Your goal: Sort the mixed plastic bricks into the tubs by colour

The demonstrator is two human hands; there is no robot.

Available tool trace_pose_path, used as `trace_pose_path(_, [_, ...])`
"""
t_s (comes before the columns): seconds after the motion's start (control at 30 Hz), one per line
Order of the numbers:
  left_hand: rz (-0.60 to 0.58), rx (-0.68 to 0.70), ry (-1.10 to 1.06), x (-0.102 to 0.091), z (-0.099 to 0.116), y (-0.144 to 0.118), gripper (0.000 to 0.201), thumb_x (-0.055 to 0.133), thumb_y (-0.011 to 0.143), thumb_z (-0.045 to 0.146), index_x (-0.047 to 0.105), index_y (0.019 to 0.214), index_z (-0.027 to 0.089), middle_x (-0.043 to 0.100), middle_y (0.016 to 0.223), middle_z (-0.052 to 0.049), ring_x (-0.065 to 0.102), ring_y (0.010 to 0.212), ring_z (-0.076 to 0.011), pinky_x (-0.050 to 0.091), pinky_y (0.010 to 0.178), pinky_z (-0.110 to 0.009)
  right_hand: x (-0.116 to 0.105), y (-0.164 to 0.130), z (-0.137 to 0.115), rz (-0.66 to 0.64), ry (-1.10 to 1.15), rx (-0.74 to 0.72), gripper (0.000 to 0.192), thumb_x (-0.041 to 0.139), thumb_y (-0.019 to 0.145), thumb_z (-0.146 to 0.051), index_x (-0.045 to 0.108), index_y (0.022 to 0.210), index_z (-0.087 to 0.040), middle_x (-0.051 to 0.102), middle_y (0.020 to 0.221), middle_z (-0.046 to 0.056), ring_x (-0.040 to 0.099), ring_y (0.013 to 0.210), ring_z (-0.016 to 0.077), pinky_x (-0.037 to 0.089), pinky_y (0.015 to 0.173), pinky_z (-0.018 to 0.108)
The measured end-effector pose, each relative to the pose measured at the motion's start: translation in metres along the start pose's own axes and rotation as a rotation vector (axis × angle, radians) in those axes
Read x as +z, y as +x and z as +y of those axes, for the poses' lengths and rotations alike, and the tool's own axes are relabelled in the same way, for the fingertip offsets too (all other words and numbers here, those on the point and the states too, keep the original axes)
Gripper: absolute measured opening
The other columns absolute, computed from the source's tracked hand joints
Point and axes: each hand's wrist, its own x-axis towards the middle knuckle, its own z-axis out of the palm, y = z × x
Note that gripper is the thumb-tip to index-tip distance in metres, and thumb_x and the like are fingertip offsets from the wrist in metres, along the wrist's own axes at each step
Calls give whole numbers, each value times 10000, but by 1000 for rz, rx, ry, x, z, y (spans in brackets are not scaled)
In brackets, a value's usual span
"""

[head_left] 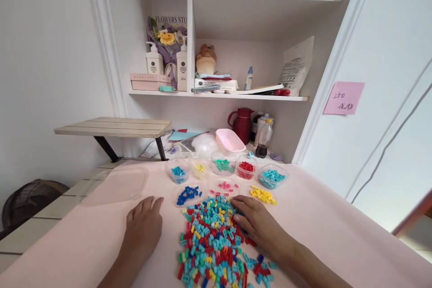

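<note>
Pink cloth (337, 234) carries a long heap of small coloured bricks (216, 243), its length running from the small tubs (246, 167) toward the person. Right of the heap, the right hand (258, 222) lies flat and open, fingertips touching its far edge. Left of the heap, the left hand (143, 227) rests open, holding nothing, slightly apart.
</note>
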Motion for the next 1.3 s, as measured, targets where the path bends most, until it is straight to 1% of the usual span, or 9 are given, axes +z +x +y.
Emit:
trace_pose_path(0.1, [9,-2,-19,2,-1,1,547,260,882,115,511,1358,212,468,1433,-106,370,1318,-227,232,1053,-419,-6,-2,0,-2,202,1,454,313,980,-480,613,1241,-259,612,1247,88,563,1136,252,454,995,413])
trace_pose_path(0.17, [8,-8,-30,2,-1,1,545,266,879,113,517,1352,215,468,1432,-104,366,1319,-224,229,1055,-420,-9,-2,3,80,253,28,444,304,983,-475,614,1226,-271,624,1222,79,567,1130,250,460,986,415])
trace_pose_path(0.27, [10,-8,-29,2,-1,1,542,270,879,116,517,1351,222,469,1432,-100,361,1321,-221,225,1057,-417,-7,0,12,224,140,62,432,302,984,-439,569,1280,-272,579,1294,84,522,1192,259,421,1023,445])
trace_pose_path(0.4, [11,-6,-16,3,-2,2,539,275,879,120,512,1353,222,468,1432,-99,372,1313,-225,226,1053,-417,1,1,24,276,-168,78,417,309,976,-342,573,1286,-252,582,1305,96,491,1216,292,385,1015,509])
trace_pose_path(0.57, [20,9,-14,5,-3,2,539,269,880,115,514,1348,218,477,1421,-109,375,1316,-236,225,1049,-425,8,1,30,210,-330,74,442,318,980,-382,542,1331,-233,576,1340,86,452,1270,291,339,1048,518])
trace_pose_path(0.77, [34,9,-7,9,-4,3,533,278,881,121,519,1346,221,483,1420,-100,379,1312,-230,228,1045,-419,8,1,26,94,-277,4,450,322,985,-388,491,1381,-257,563,1365,67,359,1355,312,273,1090,575])
trace_pose_path(1.0, [14,12,-15,5,-2,2,540,279,879,124,512,1356,225,478,1427,-104,381,1317,-234,247,1046,-422,2,1,20,219,-43,10,459,272,996,-402,488,1382,-277,570,1330,107,472,1266,289,402,1036,526])
trace_pose_path(1.17, [-3,13,-2,3,-2,1,542,284,878,120,506,1362,221,469,1436,-111,377,1326,-240,250,1052,-429,-3,-2,10,-21,113,115,562,334,963,-533,372,1462,-279,366,1519,54,271,1413,281,216,1169,515])
trace_pose_path(1.3, [-12,10,-2,4,-1,2,552,278,875,113,501,1369,220,464,1440,-113,375,1331,-244,248,1054,-429,-5,-3,3,-103,253,196,605,320,950,-584,308,1487,-306,308,1549,28,228,1432,258,187,1183,488])
